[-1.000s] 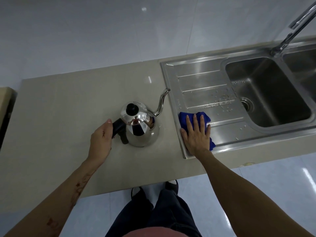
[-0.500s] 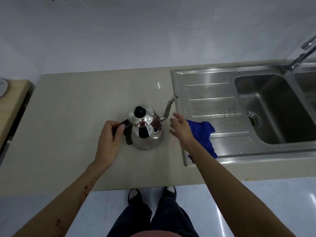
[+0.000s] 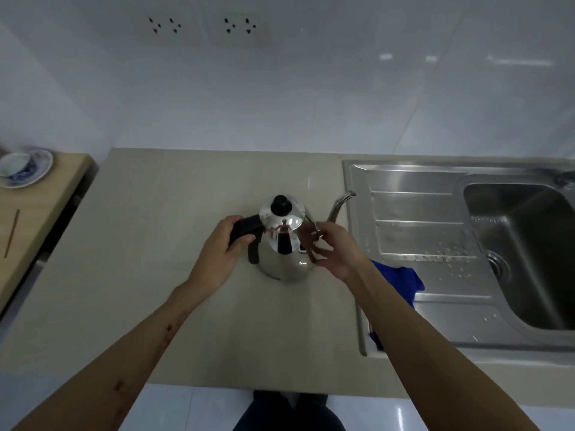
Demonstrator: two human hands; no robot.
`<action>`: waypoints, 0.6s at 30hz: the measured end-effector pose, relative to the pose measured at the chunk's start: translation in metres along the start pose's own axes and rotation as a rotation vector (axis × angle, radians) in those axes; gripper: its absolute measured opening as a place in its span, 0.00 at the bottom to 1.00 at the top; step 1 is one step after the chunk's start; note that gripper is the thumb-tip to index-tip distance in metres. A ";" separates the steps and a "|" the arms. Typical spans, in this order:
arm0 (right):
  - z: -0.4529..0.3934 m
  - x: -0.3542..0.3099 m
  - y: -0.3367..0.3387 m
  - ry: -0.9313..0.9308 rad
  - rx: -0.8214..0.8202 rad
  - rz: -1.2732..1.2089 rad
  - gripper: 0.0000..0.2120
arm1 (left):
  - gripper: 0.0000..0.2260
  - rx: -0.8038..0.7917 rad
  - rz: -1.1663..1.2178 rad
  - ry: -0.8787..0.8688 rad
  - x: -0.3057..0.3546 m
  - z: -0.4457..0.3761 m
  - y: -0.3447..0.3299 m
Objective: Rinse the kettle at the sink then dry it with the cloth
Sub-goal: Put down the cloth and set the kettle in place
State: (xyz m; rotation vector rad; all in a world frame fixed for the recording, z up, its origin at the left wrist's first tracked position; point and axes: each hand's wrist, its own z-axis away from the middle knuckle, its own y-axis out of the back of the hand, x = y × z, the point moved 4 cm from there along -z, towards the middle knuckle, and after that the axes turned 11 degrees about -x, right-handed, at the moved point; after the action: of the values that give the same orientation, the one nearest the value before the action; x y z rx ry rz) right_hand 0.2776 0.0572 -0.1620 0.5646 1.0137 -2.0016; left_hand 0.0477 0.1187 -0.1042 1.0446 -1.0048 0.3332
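A shiny steel kettle [image 3: 283, 244] with a black lid knob and a thin curved spout stands upright on the beige counter [image 3: 174, 237], just left of the sink. My left hand [image 3: 219, 247] is closed around its black handle. My right hand [image 3: 329, 247] hovers at the kettle's right side, below the spout, with fingers apart and nothing in it. A blue cloth [image 3: 401, 281] lies crumpled on the drainboard, partly hidden behind my right forearm.
The steel sink [image 3: 420, 194] has a wet ribbed drainboard and a basin at the right with a drain. A blue-and-white cup and saucer [image 3: 23, 166] and a thin stick [image 3: 11, 233] rest on a wooden surface at the left. Wall sockets sit above.
My right hand left the blue cloth on the drainboard and moved left to the kettle's side. My left hand closed around the handle. The view tilted up.
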 end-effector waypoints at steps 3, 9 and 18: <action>-0.018 -0.025 -0.011 0.048 -0.001 -0.051 0.04 | 0.15 0.015 -0.078 -0.036 0.003 -0.046 0.019; -0.073 -0.075 -0.028 0.156 0.017 -0.133 0.08 | 0.15 -0.041 -0.157 -0.100 0.009 -0.148 0.050; -0.131 -0.112 -0.021 0.214 0.040 -0.193 0.13 | 0.15 -0.113 -0.130 -0.100 0.008 -0.235 0.055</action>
State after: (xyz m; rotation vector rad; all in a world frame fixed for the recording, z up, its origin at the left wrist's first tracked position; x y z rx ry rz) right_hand 0.3288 0.2225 -0.1519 0.7393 1.1979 -2.1686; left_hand 0.1401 0.3413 -0.0967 1.0260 -1.0270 0.1172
